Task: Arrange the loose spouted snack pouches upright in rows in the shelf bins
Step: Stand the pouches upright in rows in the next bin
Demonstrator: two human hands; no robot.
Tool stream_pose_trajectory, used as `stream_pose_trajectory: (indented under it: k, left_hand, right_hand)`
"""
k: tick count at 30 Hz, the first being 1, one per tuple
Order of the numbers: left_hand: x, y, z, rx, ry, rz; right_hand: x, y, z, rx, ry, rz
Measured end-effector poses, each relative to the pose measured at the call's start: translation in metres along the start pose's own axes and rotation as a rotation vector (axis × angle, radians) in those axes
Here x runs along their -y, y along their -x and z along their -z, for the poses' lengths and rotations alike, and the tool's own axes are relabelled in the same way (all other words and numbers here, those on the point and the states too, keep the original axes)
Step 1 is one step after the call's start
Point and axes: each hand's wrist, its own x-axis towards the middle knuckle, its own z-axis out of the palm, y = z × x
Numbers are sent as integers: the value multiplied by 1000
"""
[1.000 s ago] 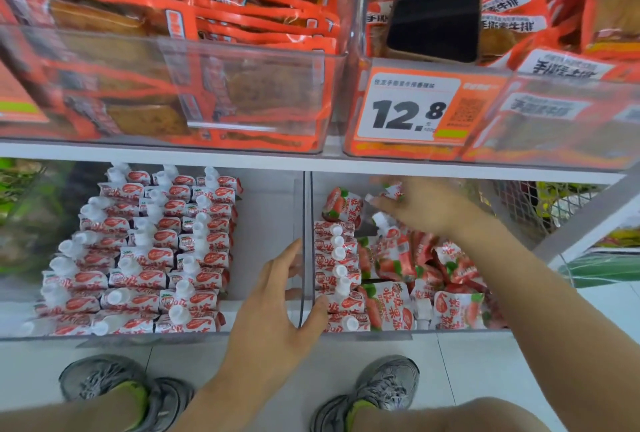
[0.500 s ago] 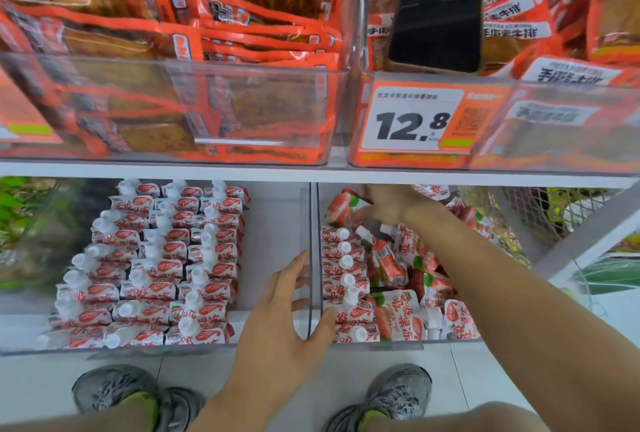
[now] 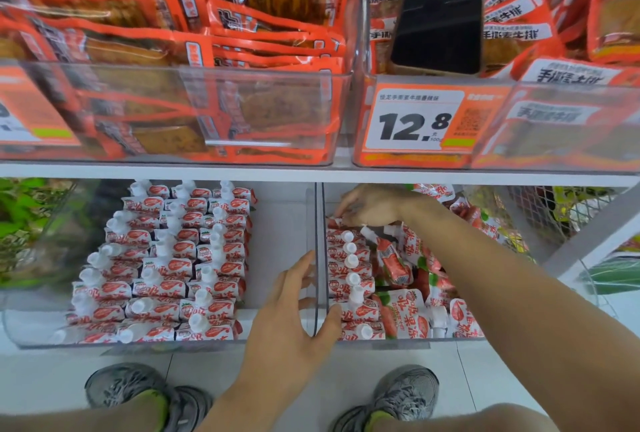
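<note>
Two clear shelf bins sit side by side on the lower shelf. The left bin (image 3: 24,324) holds three neat rows of white-capped red-and-white spouted pouches (image 3: 173,258). In the right bin (image 3: 401,342), one upright row of pouches (image 3: 349,279) runs along the left wall, and loose pouches (image 3: 408,314) lie jumbled beside it. My right hand (image 3: 370,206) reaches to the back of that row, fingers curled down on a pouch (image 3: 333,223) there. My left hand (image 3: 294,321) straddles the wall between the bins, with its thumb against the row's front pouch and straight fingers on the left side.
The shelf above carries clear bins of orange snack packets (image 3: 242,33), a black phone (image 3: 438,19) lying on them and a 12.8 price tag (image 3: 415,120). Wire mesh (image 3: 554,210) closes the shelf's right end. My shoes (image 3: 138,393) stand on the white floor below.
My right hand carried a pouch from above the loose pile leftward and down to the back end of the upright row. My left hand stayed at the divider.
</note>
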Motion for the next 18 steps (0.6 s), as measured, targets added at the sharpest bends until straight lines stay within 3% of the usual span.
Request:
stream_pose_trajectory:
  k: [5,11,18]
  left_hand:
    - [-1,1,1,3,-10,-12]
    - [-3,1,-1,-6,-18,-19]
    - [-1,1,-1,-20,-35,-21]
  right_hand:
    - [0,18,12,216,-122,-19]
    - [2,9,5,55,-75,-47]
    - [10,13,1,214,-234,-48]
